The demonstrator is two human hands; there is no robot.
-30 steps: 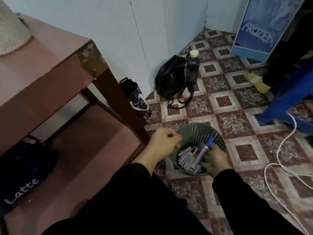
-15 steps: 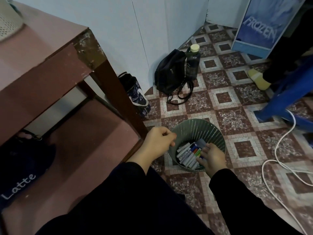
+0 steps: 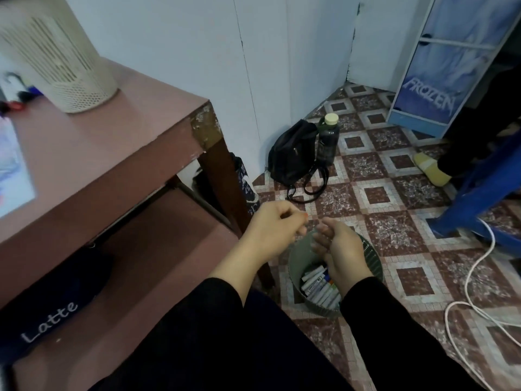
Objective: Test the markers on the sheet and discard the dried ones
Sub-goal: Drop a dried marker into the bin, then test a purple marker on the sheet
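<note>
Left hand: the left hand hangs just left of the bin's rim at mid-frame, fingers curled into the palm. A small orange speck shows at the fingertips; I cannot tell whether it is pinching something.

Right hand: the right hand is directly over the bin, fingers loosely bent with nothing visible in them.

Discarded markers: the markers in the bin lie side by side below the right wrist. Their long axes seem to run from lower left to upper right of the frame.

Bin: it stands on the tiled floor at lower centre-right, just beside the counter's leg.

Sheet: the sheet lies on the counter at the far left edge, only partly in view and blurred.

Untested markers: a few dark and red pen-like things sit at the upper left, beside a cream perforated basket. They are too blurred to say which way they lie.

Key relation: sheet and remaining pens are up and to the left of both hands, well apart from the bin and on a higher level.

Nearer hand: the left hand is nearer the counter, with the right one on the far side.

Judgement: the discard looks done. The next reach probably goes up-left across the counter's corner.
</note>
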